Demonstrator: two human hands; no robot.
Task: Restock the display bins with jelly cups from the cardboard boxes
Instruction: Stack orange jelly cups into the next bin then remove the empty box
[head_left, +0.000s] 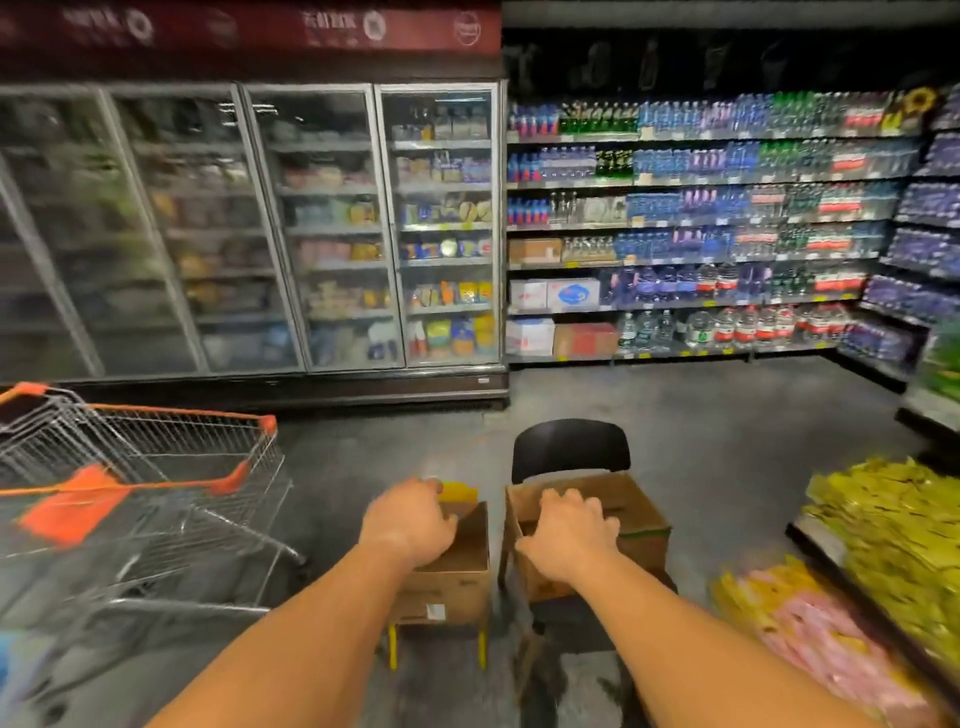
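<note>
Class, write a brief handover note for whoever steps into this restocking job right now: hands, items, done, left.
Left hand: reaching into the left cardboard box; grip unclear.
Right hand: fingers curled over the near rim of the right cardboard box, which sits on the black chair.
Display bins at right already hold yellow and pink packs.
Left: move more stock from the boxes into the bins.

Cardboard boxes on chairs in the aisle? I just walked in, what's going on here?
A person is reaching both hands to two open brown cardboard boxes. The left hand is at the box on the yellow-legged stool; the right hand rests on the box on the black chair. Display bins of yellow and pink packets stand to the right.
</note>
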